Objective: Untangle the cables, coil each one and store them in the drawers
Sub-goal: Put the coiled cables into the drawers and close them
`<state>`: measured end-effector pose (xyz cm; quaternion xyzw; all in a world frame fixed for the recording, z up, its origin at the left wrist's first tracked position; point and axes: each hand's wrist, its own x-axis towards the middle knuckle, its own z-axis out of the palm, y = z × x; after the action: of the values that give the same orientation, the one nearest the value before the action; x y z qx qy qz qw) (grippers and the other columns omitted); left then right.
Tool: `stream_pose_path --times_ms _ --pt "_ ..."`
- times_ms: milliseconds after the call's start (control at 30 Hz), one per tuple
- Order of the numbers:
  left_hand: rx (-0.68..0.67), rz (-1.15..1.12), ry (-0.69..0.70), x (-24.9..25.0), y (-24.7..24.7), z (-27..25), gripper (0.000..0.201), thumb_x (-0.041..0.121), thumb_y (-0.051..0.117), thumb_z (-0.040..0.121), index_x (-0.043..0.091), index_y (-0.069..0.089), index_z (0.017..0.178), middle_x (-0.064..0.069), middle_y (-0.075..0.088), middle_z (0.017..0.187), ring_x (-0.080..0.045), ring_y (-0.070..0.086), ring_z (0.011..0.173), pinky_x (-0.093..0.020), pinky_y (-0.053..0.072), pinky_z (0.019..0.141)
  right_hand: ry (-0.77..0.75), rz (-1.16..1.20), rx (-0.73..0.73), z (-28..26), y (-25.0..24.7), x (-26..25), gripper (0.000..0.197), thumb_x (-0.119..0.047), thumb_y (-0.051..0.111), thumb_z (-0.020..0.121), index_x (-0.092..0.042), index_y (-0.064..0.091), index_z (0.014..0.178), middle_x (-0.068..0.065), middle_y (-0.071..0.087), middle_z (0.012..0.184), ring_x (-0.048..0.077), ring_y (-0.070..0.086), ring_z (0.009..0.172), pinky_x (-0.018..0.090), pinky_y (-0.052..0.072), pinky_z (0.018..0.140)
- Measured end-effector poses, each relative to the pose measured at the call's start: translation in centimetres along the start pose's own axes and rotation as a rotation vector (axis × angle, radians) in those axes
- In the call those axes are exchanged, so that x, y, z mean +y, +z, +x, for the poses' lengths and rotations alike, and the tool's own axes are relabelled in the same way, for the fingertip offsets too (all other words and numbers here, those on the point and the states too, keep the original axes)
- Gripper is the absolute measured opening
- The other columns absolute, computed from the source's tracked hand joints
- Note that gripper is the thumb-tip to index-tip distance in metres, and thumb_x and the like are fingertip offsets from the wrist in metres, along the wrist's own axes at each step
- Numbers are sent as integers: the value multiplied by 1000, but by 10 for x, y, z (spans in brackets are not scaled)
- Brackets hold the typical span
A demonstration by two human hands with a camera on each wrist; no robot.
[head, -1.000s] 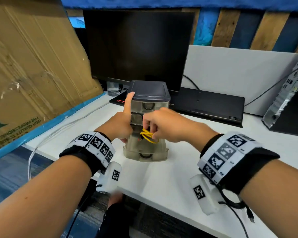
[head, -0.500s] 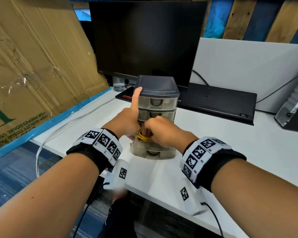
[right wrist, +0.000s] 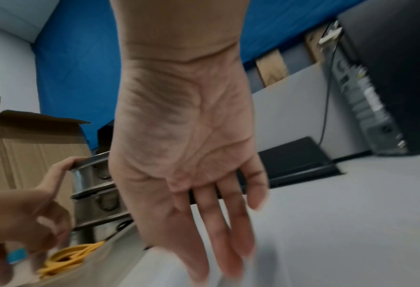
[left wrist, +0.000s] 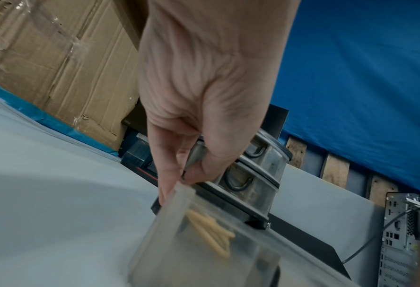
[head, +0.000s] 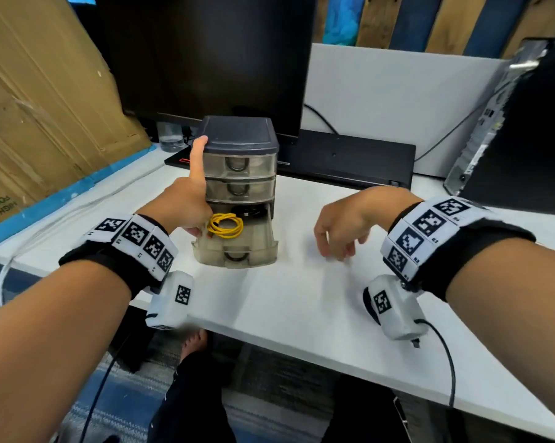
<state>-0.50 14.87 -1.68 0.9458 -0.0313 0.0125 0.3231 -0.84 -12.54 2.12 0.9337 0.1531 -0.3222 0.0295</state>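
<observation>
A small three-drawer unit (head: 239,135) with a dark lid stands on the white desk (head: 301,298). Its bottom drawer (head: 237,251) is pulled out, and a coiled yellow cable (head: 225,224) lies in it; something black (head: 250,210) shows behind the coil. My left hand (head: 186,203) holds the unit's front left corner, index finger straight up against the lid. In the left wrist view the corner post sits between thumb and finger (left wrist: 167,174), above the yellow cable (left wrist: 211,233). My right hand (head: 343,225) hovers to the right of the drawer, empty, its fingers (right wrist: 219,223) loosely extended.
A dark monitor (head: 205,59) stands behind the unit, with a flat black device (head: 349,155) at its foot. Cardboard (head: 46,107) leans at the left, beside a white cable (head: 62,215). A computer tower (head: 525,129) stands at the right.
My right hand let go of the yellow cable in the bottom drawer and drew back to the right, empty. The left hand stayed on the unit.
</observation>
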Motion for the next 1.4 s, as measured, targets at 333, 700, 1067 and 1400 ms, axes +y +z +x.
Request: stream_pose_path --times_ms 333,700,1067,1400 --pt "14 30 -36 -1 3 4 139 -15 65 85 59 -40 137 -25 70 78 -34 73 57 -45 64 56 105 -274 -100 -13 37 19 39 -27 87 76 -21 67 109 -7 66 83 18 69 86 44 58 93" --pt "6 24 -41 3 0 -2 137 -17 63 86 59 -38 140 -24 68 81 -36 73 63 -47 64 59 -215 332 322 10 -5 -4 13 -14 80 84 -17 68 79 8 73 75 15 66 65 25 47 57" --pt "3 30 -23 0 -1 1 141 -13 67 86 62 -42 133 -21 68 81 -32 72 59 -43 63 54 -263 313 645 62 -11 -71 23 -30 82 85 -18 68 71 2 65 71 19 65 83 29 51 70" --pt "10 32 -31 -5 2 8 144 -9 72 86 66 -43 128 -19 68 89 -31 74 66 -44 64 56 -280 188 590 59 -3 -70 14 -33 75 89 -20 73 89 -2 66 89 21 63 89 32 54 75"
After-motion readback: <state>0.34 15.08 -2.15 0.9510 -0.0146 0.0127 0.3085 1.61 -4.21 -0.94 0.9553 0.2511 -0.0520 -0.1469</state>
